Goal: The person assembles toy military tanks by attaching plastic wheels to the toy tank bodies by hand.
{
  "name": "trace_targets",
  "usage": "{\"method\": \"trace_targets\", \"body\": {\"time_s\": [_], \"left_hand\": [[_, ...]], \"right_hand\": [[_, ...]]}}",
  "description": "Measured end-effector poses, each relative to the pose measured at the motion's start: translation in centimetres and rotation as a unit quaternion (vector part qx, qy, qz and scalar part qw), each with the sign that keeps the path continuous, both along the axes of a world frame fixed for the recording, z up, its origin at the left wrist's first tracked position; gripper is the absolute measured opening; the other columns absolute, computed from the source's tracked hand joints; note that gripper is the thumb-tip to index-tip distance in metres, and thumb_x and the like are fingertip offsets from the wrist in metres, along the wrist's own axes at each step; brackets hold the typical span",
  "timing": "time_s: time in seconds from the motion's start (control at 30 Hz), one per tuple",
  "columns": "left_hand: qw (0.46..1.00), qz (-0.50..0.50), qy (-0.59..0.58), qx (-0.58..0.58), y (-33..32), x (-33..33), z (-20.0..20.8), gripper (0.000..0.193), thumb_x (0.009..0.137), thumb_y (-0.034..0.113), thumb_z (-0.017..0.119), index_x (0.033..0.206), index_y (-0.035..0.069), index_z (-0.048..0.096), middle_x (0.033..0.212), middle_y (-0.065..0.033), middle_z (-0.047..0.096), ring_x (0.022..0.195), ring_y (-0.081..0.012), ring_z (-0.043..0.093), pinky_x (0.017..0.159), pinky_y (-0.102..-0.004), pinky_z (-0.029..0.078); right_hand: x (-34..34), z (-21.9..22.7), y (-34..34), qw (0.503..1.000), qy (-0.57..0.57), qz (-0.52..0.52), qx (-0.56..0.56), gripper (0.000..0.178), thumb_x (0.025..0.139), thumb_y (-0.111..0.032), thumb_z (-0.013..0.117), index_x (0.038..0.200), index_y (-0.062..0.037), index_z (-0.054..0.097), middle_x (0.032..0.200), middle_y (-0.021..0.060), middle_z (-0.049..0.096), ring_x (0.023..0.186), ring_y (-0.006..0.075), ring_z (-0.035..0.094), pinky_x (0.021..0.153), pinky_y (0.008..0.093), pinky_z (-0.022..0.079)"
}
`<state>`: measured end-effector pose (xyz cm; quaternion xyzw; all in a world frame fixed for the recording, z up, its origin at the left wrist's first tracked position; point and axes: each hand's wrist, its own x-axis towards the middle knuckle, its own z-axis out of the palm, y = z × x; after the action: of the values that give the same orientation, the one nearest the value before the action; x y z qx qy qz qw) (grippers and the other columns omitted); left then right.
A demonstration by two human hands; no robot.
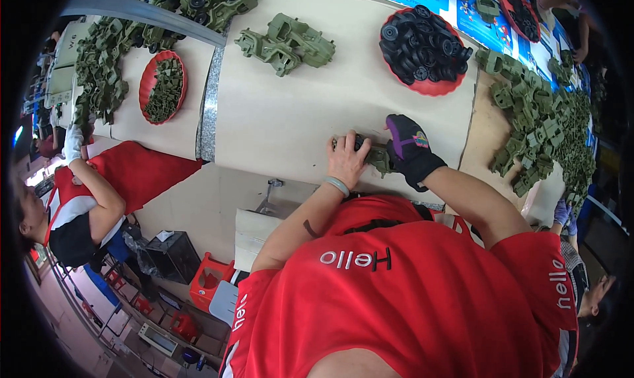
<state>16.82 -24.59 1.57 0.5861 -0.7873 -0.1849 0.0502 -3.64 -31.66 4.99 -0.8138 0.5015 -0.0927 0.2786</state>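
Note:
Close to the table's near edge, my two hands hold an olive-green toy army vehicle [379, 158] between them. My bare left hand [348, 158], with a band at the wrist, is closed over its left end, where a black wheel [358, 141] shows by the fingers. On the other end lies my right hand [411, 148], in a black and purple glove, bent round the toy; its fingertips are partly hidden. Farther off stand a few green toy vehicle bodies [287, 42] side by side. A red dish [441, 86] heaped with black wheels [426, 44] is at the far right.
Green vehicle parts [528, 123] are piled along the right side. At left, a red dish [144, 87] holds small green parts, beside another heap [102, 67]. A metal rail [142, 11] crosses the far left. A co-worker [86, 206] with a white glove sits at left.

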Motion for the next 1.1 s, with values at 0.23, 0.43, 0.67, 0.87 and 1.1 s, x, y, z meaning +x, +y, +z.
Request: {"method": "trace_targets", "body": {"time_s": [0.23, 0.43, 0.67, 0.87, 1.1], "left_hand": [[1.000, -0.009, -0.007, -0.023, -0.9, 0.4, 0.1, 0.068, 0.073, 0.035, 0.086, 0.134, 0.025, 0.058, 0.139, -0.0143, 0.050, 0.124, -0.0330, 0.054, 0.109, -0.0595, 0.039], [0.999, 0.017, 0.034, 0.039, -1.4, 0.9, 1.9, 0.072, 0.069, 0.031, 0.089, 0.133, 0.025, 0.058, 0.138, -0.0148, 0.050, 0.119, -0.0351, 0.058, 0.106, -0.0592, 0.041], [0.875, 0.267, 0.354, 0.195, -12.2, 9.1, 4.7, 0.091, 0.070, 0.043, 0.096, 0.135, -0.002, 0.051, 0.129, -0.0257, 0.062, 0.115, -0.0356, 0.067, 0.094, -0.0396, 0.058], [0.695, 0.402, 0.512, 0.307, -32.2, 16.6, 12.5, 0.064, 0.092, 0.049, 0.078, 0.142, 0.017, 0.055, 0.141, -0.0082, 0.062, 0.129, -0.0361, 0.060, 0.095, -0.0674, 0.055], [0.630, 0.388, 0.663, 0.112, -44.2, 36.5, 6.6, 0.047, 0.107, 0.038, 0.042, 0.149, 0.016, 0.048, 0.141, -0.0146, 0.058, 0.136, -0.0394, 0.055, 0.097, -0.0606, 0.053]], "right_hand": [[0.7, 0.9, -3.0, 0.977, 0.037, 0.208, 0.004, 0.023, 0.086, -0.021, 0.067, 0.106, -0.0085, 0.067, 0.102, 0.0177, 0.068, 0.100, 0.0380, 0.066, 0.088, 0.0497, 0.052], [0.1, 0.8, -2.8, 0.992, -0.053, 0.106, -0.034, 0.028, 0.090, -0.017, 0.065, 0.115, -0.0044, 0.068, 0.105, 0.0206, 0.069, 0.100, 0.0405, 0.066, 0.090, 0.0509, 0.053], [-5.2, 4.6, -0.8, 0.909, -0.238, -0.341, -0.005, 0.015, 0.101, -0.011, 0.062, 0.112, -0.0034, 0.070, 0.095, 0.0102, 0.067, 0.082, 0.0234, 0.066, 0.075, 0.0347, 0.053], [-11.2, 1.5, 10.4, 0.928, -0.048, -0.366, 0.049, 0.011, 0.097, -0.007, 0.065, 0.107, -0.0036, 0.069, 0.095, 0.0090, 0.068, 0.082, 0.0202, 0.065, 0.071, 0.0347, 0.053], [-12.8, 1.6, 16.0, 0.959, -0.091, -0.269, 0.004, 0.016, 0.086, -0.007, 0.064, 0.102, -0.0025, 0.065, 0.094, 0.0201, 0.067, 0.092, 0.0416, 0.065, 0.079, 0.0498, 0.053]]}}
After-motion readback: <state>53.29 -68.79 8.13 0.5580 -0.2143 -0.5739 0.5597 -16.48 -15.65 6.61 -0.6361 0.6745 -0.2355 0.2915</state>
